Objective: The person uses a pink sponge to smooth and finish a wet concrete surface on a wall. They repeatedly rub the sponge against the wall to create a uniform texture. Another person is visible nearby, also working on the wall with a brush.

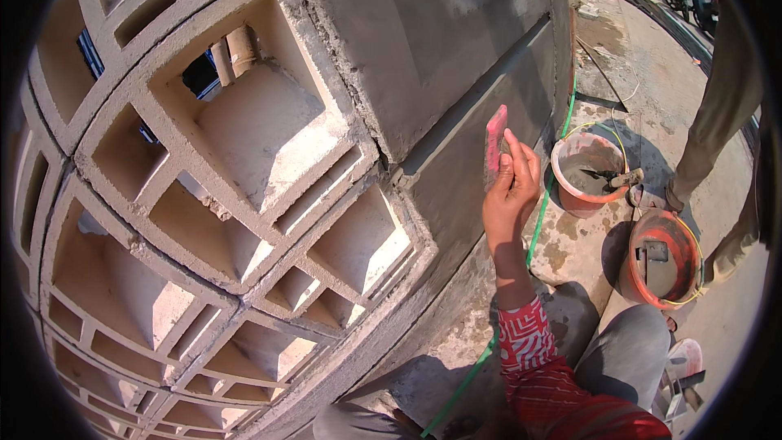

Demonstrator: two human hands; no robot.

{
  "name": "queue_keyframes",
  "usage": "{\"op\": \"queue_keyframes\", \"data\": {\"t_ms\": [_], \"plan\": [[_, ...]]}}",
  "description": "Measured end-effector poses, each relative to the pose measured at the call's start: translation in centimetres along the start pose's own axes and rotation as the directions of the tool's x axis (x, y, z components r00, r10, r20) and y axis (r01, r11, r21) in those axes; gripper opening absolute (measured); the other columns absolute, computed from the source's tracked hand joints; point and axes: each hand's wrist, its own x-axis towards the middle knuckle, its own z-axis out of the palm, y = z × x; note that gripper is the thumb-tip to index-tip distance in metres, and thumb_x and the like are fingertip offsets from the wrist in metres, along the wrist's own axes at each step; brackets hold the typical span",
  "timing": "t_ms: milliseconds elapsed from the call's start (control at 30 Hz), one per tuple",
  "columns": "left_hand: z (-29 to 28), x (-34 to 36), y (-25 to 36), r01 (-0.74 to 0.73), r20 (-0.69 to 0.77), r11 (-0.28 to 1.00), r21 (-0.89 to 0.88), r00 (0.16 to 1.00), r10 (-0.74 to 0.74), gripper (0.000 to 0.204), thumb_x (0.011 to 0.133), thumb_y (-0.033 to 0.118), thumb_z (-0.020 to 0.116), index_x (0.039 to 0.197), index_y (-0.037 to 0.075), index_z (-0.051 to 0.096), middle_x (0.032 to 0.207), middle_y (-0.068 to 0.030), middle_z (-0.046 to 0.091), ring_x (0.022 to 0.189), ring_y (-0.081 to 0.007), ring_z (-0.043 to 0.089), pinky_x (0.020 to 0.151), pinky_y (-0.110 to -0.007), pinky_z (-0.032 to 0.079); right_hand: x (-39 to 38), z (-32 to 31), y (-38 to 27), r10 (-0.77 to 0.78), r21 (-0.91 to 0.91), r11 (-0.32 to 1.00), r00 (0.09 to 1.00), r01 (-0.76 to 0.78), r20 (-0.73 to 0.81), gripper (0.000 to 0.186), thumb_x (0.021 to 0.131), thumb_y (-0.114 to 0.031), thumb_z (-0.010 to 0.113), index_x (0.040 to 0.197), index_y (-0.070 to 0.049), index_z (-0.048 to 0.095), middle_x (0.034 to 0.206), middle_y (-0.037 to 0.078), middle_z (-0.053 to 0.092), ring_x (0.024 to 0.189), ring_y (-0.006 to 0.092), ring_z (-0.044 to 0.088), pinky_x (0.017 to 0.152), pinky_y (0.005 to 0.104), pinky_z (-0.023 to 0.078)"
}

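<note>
My right hand (513,180) is raised in front of the grey plastered wall (481,187). Its thumb and fingers are closed on a narrow pink block (495,140), held upright with its edge toward me. Whether this is a sponge or a small float, I cannot tell. The block is close to the smooth wall face, but any contact is unclear. A horizontal groove (481,98) runs across the wall above it. Left of the plastered face is a screen of pale concrete breeze blocks (236,277). My left hand does not show.
To the right stand an orange bucket (577,202) of grey mortar with a wooden-handled trowel (626,178) and a second orange bucket (634,265). Another person's legs (717,106) are beside them. A green strip (542,224) runs along the wall foot. Tools (683,383) lie at lower right.
</note>
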Motion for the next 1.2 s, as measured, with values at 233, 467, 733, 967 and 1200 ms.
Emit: {"op": "queue_keyframes", "data": {"t_ms": [233, 467, 733, 967, 1200], "plan": [[0.0, 0.0, -0.4, 0.015, -0.005, 1.0, -0.009, 1.0, -0.015, 0.05, 0.09, 0.019, 0.056, 0.137, 0.002, 0.058, 0.124, -0.0205, 0.064, 0.103, -0.0381, 0.063, 0.09, -0.057, 0.046, -7.7, -0.1, -3.8, -0.268, 0.04, 0.963, 0.946, 0.265, 0.185, 0.043, 0.087, 0.006, 0.068, 0.126, -0.012, 0.073, 0.113, 0.008, 0.063, 0.098, 0.0265, 0.062, 0.082, 0.037, 0.053], [0.2, -0.3, -0.6, 0.021, -0.01, 1.0, -0.018, 1.0, -0.021, 0.05, 0.09, 0.019, 0.056, 0.137, 0.002, 0.057, 0.123, -0.0208, 0.064, 0.102, -0.0386, 0.063, 0.09, -0.057, 0.047, -8.4, -2.9, -5.4, -0.203, -0.002, 0.979, 0.974, 0.205, 0.095, 0.038, 0.091, 0.004, 0.065, 0.125, -0.01, 0.072, 0.114, 0.011, 0.063, 0.101, 0.0264, 0.062, 0.085, 0.0359, 0.053], [-0.1, -0.1, -0.3, 0.029, -0.036, 0.999, -0.041, 0.999, -0.031, 0.05, 0.09, 0.019, 0.057, 0.138, 0.002, 0.057, 0.123, -0.0213, 0.065, 0.101, -0.0392, 0.063, 0.089, -0.057, 0.047, -3.8, 0.2, -2.8, -0.132, 0.038, 0.991, 0.976, 0.127, 0.175, 0.044, 0.092, 0.007, 0.06, 0.132, -0.011, 0.068, 0.118, 0.012, 0.06, 0.106, 0.0302, 0.059, 0.088, 0.0382, 0.052], [-0.1, -0.5, -0.8, 0.026, -0.082, 0.997, -0.071, 0.996, -0.031, 0.051, 0.09, 0.018, 0.057, 0.138, 0.002, 0.056, 0.122, -0.0216, 0.065, 0.1, -0.0396, 0.063, 0.088, -0.057, 0.048, -14.2, -5.9, -12.9, -0.639, 0.527, 0.718, 0.729, 0.454, 0.243, 0.046, 0.074, -0.006, 0.079, 0.119, -0.017, 0.076, 0.119, 0.004, 0.061, 0.102, 0.0213, 0.058, 0.08, 0.0353, 0.053], [-0.8, -0.9, -0.4, -0.023, -0.12, 0.993, -0.115, 0.993, 0.009, 0.051, 0.09, 0.018, 0.057, 0.138, 0.002, 0.056, 0.121, -0.022, 0.065, 0.099, -0.0401, 0.063, 0.087, -0.056, 0.048, -2.5, -6.4, -16.3, -0.816, 0.699, 0.571, 0.208, 0.43, 0.538, 0.056, 0.082, -0.014, 0.072, 0.137, -0.014, 0.063, 0.115, 0.01, 0.059, 0.095, 0.0243, 0.061, 0.073, 0.0349, 0.053]]}}
